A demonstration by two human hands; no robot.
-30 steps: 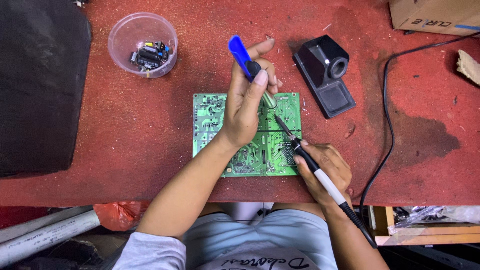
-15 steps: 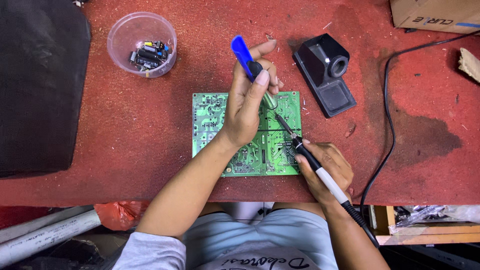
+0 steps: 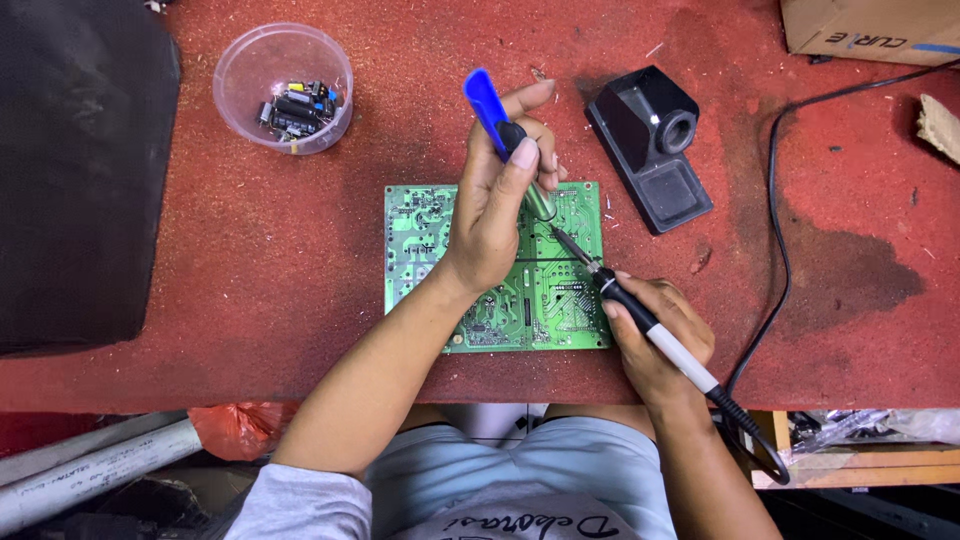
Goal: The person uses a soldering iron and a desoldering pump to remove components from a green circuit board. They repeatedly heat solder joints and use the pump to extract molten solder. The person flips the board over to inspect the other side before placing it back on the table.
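A green circuit board (image 3: pixel 420 240) lies solder side up on the red table top. My left hand (image 3: pixel 495 210) grips a blue desoldering pump (image 3: pixel 488 110), held upright with its nozzle down on the board's upper middle. My right hand (image 3: pixel 660 335) holds a soldering iron (image 3: pixel 640 315) like a pen; its metal tip slants up and left to the board right beside the pump's nozzle. The iron's black cable runs off below my right wrist.
A clear plastic bowl (image 3: pixel 250 60) with several small electronic parts stands at the back left. A black soldering iron stand (image 3: pixel 650 150) sits right of the board. A black cord (image 3: pixel 775 230) curves along the right. A dark cloth (image 3: pixel 70 170) covers the left; a cardboard box (image 3: pixel 860 28) is far right.
The iron's tip has shifted slightly up along the board toward the pump's nozzle. My left hand and the pump stay in place.
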